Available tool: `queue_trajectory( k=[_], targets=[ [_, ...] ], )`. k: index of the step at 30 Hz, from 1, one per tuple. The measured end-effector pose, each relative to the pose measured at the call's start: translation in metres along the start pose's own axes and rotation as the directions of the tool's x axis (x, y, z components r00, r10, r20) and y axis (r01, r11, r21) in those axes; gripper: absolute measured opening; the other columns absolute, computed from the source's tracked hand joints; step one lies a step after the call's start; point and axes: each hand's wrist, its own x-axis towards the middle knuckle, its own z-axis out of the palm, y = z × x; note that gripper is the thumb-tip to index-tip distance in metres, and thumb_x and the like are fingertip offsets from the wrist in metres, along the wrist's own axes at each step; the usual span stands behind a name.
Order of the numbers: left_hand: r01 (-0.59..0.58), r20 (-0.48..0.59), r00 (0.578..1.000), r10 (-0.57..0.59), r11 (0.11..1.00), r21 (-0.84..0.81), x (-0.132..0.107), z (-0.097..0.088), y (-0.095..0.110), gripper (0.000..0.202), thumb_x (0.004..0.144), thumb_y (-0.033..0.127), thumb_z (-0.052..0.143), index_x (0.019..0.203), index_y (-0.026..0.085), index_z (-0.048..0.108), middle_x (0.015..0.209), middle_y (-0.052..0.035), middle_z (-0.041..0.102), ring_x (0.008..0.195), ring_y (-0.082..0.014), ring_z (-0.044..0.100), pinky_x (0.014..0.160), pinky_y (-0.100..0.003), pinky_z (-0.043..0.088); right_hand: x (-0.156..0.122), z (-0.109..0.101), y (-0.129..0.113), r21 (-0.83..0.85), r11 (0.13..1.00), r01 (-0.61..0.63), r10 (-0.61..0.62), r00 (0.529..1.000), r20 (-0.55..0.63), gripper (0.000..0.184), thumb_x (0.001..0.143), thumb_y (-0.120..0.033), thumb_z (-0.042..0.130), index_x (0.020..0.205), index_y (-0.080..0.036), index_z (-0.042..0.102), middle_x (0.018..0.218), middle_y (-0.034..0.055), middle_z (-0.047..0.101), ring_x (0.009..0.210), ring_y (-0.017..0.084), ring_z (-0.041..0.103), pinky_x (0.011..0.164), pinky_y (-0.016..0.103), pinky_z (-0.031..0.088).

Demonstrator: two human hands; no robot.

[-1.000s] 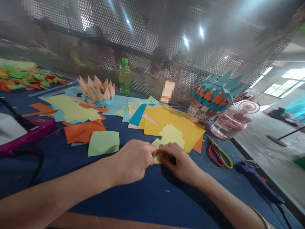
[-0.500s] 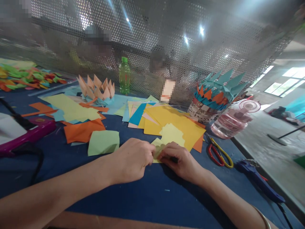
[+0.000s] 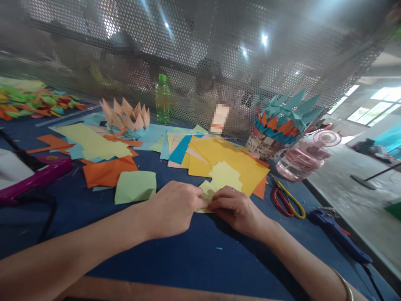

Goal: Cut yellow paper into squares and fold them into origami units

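Observation:
My left hand (image 3: 173, 209) and my right hand (image 3: 234, 209) meet over a small pale yellow paper piece (image 3: 207, 193) on the blue table (image 3: 175, 255). Both hands pinch it with closed fingers, pressing it against the table top. A ring shows on my right hand and a bangle on that wrist. Just behind the hands lies another pale yellow piece (image 3: 225, 175) on a stack of yellow sheets (image 3: 232, 161). A light green folded paper (image 3: 135, 187) lies left of my left hand.
Red and yellow scissors (image 3: 286, 201) and a blue tool (image 3: 336, 236) lie to the right. Orange and yellow sheets (image 3: 106, 167), a folded paper crown (image 3: 125, 117), a green bottle (image 3: 163, 99), a paper-filled basket (image 3: 275, 133), a pink jar (image 3: 302, 159) and a perforated metal screen (image 3: 219, 62) stand behind.
Both hands stayed at the small yellow piece, their fingers shifting slightly as they work it. The view drifted a little.

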Motion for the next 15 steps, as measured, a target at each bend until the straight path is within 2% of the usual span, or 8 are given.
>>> queue_trajectory(
  k=[3,8,15],
  targets=[
    [-0.042,0.047,0.998,0.041,0.999,0.027,0.0004,-0.0006,0.0008,0.033,0.074,0.005,0.048,0.086,0.026,0.071,0.085,-0.0017,0.066,0.080,-0.0180,0.062,0.064,-0.025,0.043,0.0000,0.0008,0.0017,-0.001,1.000,0.003,-0.003,1.000,-0.001,0.017,0.089,-0.012,0.053,0.090,-0.019,0.069,0.089,0.0070,0.066,0.086,0.017,0.058,0.075,0.029,0.048],
    [-0.046,0.082,0.996,0.041,0.997,0.067,0.0006,-0.0023,0.0023,0.033,0.074,0.006,0.050,0.086,0.028,0.071,0.088,-0.0012,0.066,0.084,-0.0182,0.061,0.065,-0.025,0.043,-0.0004,0.0018,0.0035,-0.004,1.000,0.006,-0.006,1.000,0.003,0.017,0.088,-0.011,0.054,0.090,-0.018,0.069,0.089,0.0074,0.066,0.086,0.017,0.059,0.074,0.029,0.047],
    [-0.068,0.087,0.994,0.062,0.995,0.074,0.0003,-0.0011,0.0018,0.028,0.074,0.008,0.053,0.084,0.026,0.071,0.086,-0.0024,0.064,0.082,-0.0187,0.060,0.062,-0.026,0.042,0.0003,-0.0045,-0.0044,-0.022,0.999,0.045,-0.044,0.998,0.044,0.024,0.083,-0.004,0.052,0.093,-0.019,0.068,0.090,0.0067,0.065,0.087,0.018,0.059,0.075,0.029,0.048]
  ],
)
